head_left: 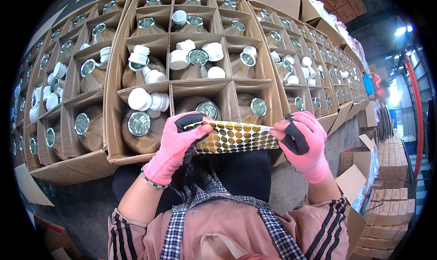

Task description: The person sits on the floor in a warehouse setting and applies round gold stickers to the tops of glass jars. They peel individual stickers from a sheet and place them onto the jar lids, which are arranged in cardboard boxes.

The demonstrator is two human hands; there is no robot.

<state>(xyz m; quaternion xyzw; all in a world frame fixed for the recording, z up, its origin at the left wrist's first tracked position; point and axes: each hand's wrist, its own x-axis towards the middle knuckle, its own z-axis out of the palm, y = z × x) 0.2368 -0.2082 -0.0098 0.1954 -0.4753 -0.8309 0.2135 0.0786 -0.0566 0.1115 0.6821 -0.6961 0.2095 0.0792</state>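
A sheet of round gold stickers (236,138) on white backing is stretched out in front of me. My left hand (177,139), in a pink and black glove with bare fingertips, pinches its left end. My right hand (304,144), gloved alike, grips the other end near its upper corner. Just beyond the sheet stands an open carton (136,159) split by cardboard dividers. Its compartments hold glass jars (145,139) with silvery rims round their mouths. White plastic caps (180,59) lie in clusters between and on several jars.
Similar cartons of jars stand close by on the left (73,169) and in a long row to the right (334,112). Open flaps (353,182) and stacked small boxes (387,210) fill the right side. Another person (382,89) is far off at right.
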